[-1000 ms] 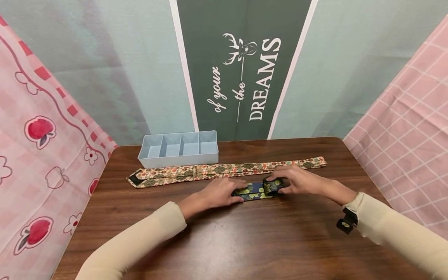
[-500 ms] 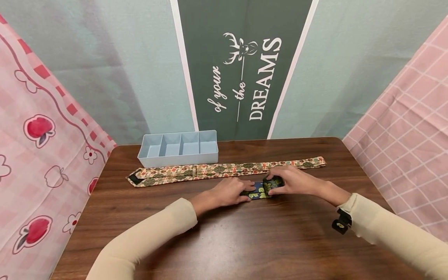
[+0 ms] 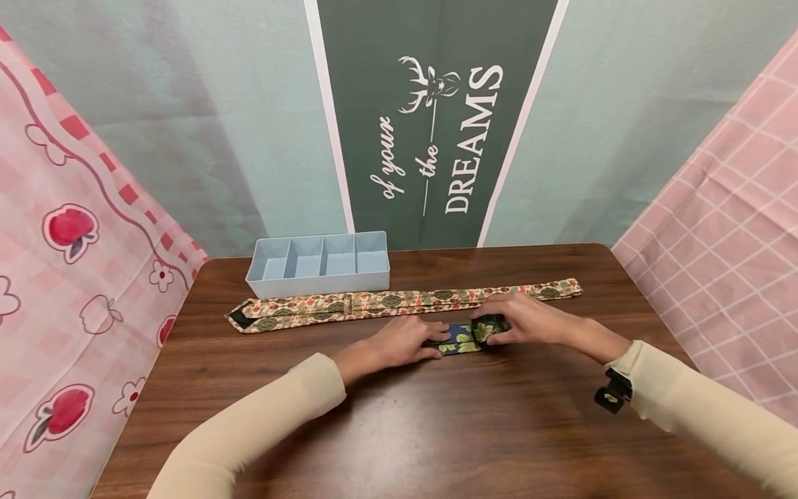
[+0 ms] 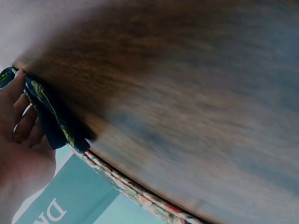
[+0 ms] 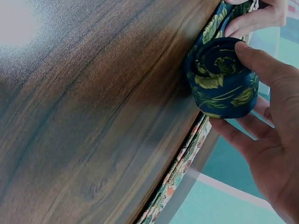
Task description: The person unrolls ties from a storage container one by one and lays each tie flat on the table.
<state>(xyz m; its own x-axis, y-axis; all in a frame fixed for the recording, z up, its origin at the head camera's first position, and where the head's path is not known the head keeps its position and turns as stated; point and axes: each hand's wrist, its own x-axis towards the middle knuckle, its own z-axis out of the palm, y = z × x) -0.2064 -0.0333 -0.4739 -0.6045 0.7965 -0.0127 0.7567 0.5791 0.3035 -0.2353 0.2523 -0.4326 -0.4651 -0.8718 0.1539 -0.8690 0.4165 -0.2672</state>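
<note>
A dark blue necktie with yellow-green flowers (image 3: 461, 334) lies partly rolled up mid-table. My right hand (image 3: 526, 320) grips the roll (image 5: 224, 81), thumb on the near side and fingers round the far side; the spiral of its edge shows in the right wrist view. On the flat part, my left hand (image 3: 408, 341) rests with fingers and thumb spread across the width, pressing it to the table. The left wrist view shows the necktie's free end (image 4: 49, 109) sticking out past that hand. Just behind, a cream patterned necktie (image 3: 386, 303) lies stretched out lengthwise.
A light blue box (image 3: 318, 281) with several compartments stands at the back left of the brown wooden table (image 3: 399, 430). Hanging cloths surround the table: a green one (image 3: 424, 229) behind and pink ones (image 3: 723, 208) at the sides.
My left hand has slid rightward along the necktie, closer to the roll, covering more of the flat part. My right hand keeps its grip and has shifted very slightly.
</note>
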